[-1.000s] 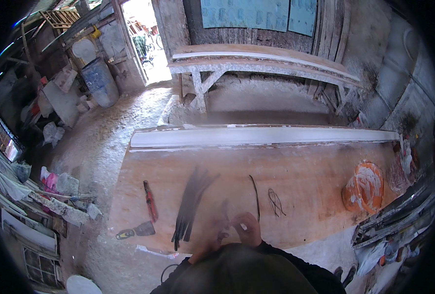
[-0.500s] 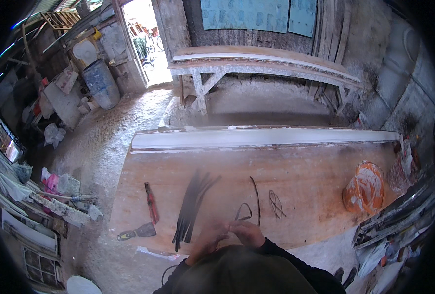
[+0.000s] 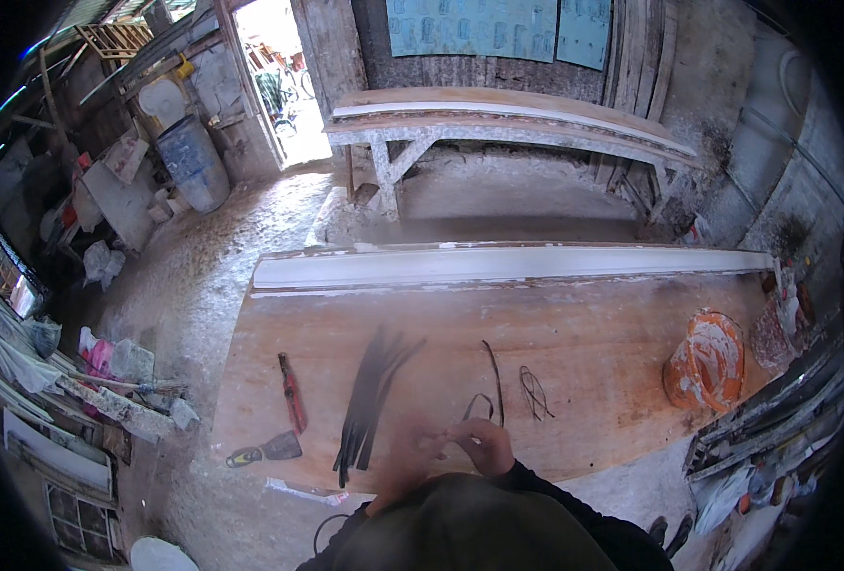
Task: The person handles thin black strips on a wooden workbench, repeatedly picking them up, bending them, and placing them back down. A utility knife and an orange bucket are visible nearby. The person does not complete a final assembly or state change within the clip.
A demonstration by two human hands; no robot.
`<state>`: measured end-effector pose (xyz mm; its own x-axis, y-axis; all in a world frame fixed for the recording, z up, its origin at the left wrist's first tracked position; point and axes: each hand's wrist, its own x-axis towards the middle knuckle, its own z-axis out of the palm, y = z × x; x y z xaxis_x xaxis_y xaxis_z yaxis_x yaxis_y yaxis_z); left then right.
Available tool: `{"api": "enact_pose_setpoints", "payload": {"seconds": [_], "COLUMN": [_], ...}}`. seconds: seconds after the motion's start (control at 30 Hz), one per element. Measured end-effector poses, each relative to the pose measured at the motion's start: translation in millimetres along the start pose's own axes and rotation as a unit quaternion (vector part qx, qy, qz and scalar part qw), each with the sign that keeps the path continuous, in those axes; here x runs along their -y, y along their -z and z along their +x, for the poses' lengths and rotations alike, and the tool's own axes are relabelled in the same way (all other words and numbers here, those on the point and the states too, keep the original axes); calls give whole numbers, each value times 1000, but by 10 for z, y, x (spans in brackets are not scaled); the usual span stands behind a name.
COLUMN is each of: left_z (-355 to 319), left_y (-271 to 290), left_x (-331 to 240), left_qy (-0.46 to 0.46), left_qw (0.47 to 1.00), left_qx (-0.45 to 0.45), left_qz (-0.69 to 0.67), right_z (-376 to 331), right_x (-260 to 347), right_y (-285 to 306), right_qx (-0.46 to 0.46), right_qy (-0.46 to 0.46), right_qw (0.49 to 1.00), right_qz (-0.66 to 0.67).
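Observation:
My hands meet at the near edge of a wooden worktable (image 3: 574, 333). My right hand (image 3: 486, 447) is closed in a pinch on a thin black strip (image 3: 480, 398), which loops up beyond the fingers. My left hand (image 3: 411, 459) is beside it, smeared by motion, so its fingers cannot be made out. Left of the hands lies a fanned bundle of black strips (image 3: 370, 400). Past the loop lie a single black strip (image 3: 494, 376) and a small coil of thin dark cord (image 3: 535, 393). A red-handled tool (image 3: 294, 395) and a putty knife (image 3: 268, 448) lie farther left.
A long white moulding (image 3: 508, 265) runs along the table's far edge. An orange bucket (image 3: 686, 376) smeared with white stands at the right end. Beyond is a white-splashed bench (image 3: 384, 140). A blue drum (image 3: 194, 164) stands by the bright doorway (image 3: 284, 95).
My left hand has shifted slightly and become blurred. The black loop by my right hand has moved a little to the right. The things lying on the table have not moved.

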<state>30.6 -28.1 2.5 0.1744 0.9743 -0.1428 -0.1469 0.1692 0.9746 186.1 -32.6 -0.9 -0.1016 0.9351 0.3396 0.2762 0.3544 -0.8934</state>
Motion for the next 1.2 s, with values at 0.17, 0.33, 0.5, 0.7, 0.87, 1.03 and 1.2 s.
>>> {"api": "enact_pose_setpoints", "payload": {"seconds": [0.17,0.33,0.5,0.7,0.87,1.03,1.2], "left_z": [-7,27,-25,27,16,-19,-20], "left_y": [2,84,54,156,89,54,50], "left_x": [-114,-119,-74,183,116,110,160], "left_qy": [-166,-283,-150,-95,-64,-83,-150], "left_qw": [967,908,966,988,997,992,966], "left_qx": [19,77,51,30,8,-8,-34], "left_qz": [193,299,204,115,38,93,207], "right_z": [2,23,-11,10,25,-3,54], "right_x": [-66,-130,-163,-50,-39,-106,89], "right_y": [-14,41,3,-24,3,-32,-54], "right_qx": [30,78,67,44,61,69,80], "right_qy": [-225,-383,-393,-302,-257,-198,-117], "right_qw": [917,744,727,881,914,965,990], "right_qz": [327,542,560,361,308,160,20]}}
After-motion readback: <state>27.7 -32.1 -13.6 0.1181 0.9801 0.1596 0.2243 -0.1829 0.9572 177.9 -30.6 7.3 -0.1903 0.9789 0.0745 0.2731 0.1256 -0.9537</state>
